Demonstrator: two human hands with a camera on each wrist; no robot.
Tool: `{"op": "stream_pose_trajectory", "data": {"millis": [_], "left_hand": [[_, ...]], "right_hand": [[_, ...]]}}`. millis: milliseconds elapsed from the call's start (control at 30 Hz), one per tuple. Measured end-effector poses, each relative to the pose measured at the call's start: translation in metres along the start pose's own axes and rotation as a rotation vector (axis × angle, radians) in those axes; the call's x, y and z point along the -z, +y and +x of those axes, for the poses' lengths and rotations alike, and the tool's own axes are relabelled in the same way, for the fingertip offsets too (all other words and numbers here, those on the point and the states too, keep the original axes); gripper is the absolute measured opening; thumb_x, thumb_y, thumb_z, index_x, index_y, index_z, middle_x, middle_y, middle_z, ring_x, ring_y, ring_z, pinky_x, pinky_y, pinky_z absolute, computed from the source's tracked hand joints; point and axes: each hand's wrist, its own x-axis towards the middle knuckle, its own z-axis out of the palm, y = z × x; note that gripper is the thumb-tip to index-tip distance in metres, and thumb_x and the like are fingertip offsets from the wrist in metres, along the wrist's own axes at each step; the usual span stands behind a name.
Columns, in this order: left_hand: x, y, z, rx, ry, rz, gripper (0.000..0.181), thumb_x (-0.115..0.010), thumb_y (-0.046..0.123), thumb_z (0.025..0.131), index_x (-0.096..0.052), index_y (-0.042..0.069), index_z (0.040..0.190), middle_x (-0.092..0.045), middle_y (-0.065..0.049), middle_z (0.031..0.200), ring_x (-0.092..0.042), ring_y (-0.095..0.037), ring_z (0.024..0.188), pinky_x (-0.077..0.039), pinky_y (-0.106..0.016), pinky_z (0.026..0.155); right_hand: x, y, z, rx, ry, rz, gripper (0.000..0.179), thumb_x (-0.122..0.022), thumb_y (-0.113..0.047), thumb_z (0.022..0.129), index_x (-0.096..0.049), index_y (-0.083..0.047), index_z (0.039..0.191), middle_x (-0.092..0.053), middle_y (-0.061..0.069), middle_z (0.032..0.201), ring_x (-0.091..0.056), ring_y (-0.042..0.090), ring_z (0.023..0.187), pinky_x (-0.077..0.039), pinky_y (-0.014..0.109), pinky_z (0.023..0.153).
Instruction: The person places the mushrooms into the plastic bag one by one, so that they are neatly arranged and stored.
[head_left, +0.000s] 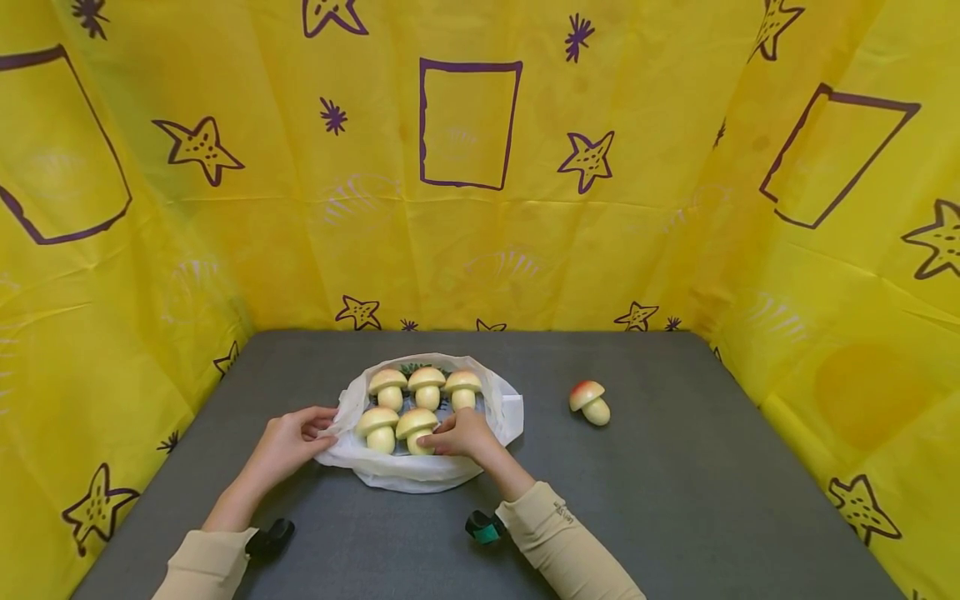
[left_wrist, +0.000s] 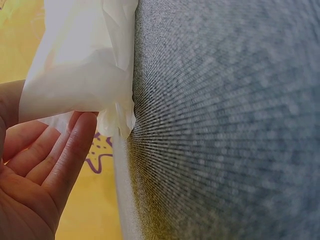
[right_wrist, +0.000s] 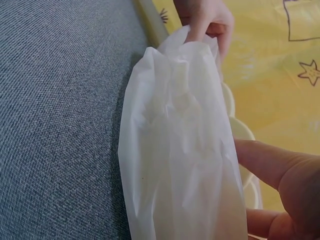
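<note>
A white plastic bag [head_left: 397, 477] lies spread wide on the table, with several toy mushrooms standing inside it in two rows. My left hand [head_left: 288, 442] pinches the bag's left edge between thumb and fingers, as the left wrist view also shows with the thin film [left_wrist: 75, 75] in the grip. Inside the bag, my right hand [head_left: 461, 435] holds the front mushroom [head_left: 415, 422] by its stem. In the right wrist view the bag's raised side [right_wrist: 180, 150] hides most of the mushrooms and part of the right hand [right_wrist: 295, 185].
A lone mushroom with a red-tinged cap [head_left: 587, 394] lies tilted on the dark grey table [head_left: 660, 500], right of the bag. Yellow cloth [head_left: 480, 250] with purple drawings encloses the back and sides. A white flap [head_left: 513, 417] sticks out at the bag's right.
</note>
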Motion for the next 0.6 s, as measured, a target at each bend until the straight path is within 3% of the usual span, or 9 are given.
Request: {"op": "stream_pose_trajectory", "data": {"millis": [333,600], "left_hand": [[0.000,-0.001,0.000,-0.003,0.000,0.002,0.037,-0.077,0.012,0.076,-0.068,0.005,0.111,-0.071,-0.006,0.093,-0.065,-0.014,0.077,-0.053,-0.022,0.067],[-0.001,-0.001,-0.001,0.003,0.006,0.000,0.036,-0.077,0.012,0.076,-0.068,0.006,0.111,-0.071,-0.006,0.093,-0.065,-0.014,0.077,-0.052,-0.021,0.066]], "right_hand": [[0.005,-0.001,-0.002,-0.009,-0.030,0.026,0.025,-0.080,-0.032,0.074,-0.076,-0.008,0.081,-0.070,0.003,0.065,-0.064,0.011,0.057,-0.050,0.023,0.055],[0.016,-0.002,-0.010,-0.008,-0.061,0.108,0.029,-0.078,-0.027,0.078,-0.074,-0.002,0.091,-0.072,0.009,0.080,-0.071,0.023,0.073,-0.056,0.027,0.062]]}}
